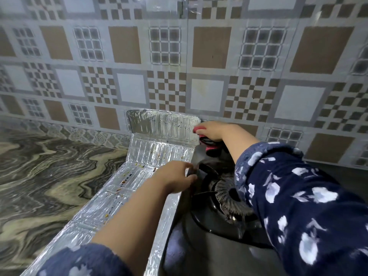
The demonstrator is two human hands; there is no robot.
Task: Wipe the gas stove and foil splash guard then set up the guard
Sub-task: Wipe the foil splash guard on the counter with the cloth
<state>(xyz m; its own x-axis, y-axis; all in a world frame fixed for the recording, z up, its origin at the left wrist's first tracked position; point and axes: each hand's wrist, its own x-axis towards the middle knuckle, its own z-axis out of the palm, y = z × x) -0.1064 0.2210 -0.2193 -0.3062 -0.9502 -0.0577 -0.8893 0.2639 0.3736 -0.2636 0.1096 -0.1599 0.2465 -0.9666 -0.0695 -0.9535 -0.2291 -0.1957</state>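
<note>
Head view: gas stove [215, 222] sat on marbled bench [49, 172], black burner [231, 198] showing. Foil splash guard [139, 174] lay opened flat just left of stove, far panel upright against tiled wall [179, 56], food specks on it. Left hand [175, 179] pinched stove's left edge. Right hand [210, 130] gripped red-black cloth [209, 143] at stove's back corner.

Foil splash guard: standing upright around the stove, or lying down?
Mostly lying down. The foil splash guard lies flat on the counter left of the stove; only its far panel leans against the wall.
</note>
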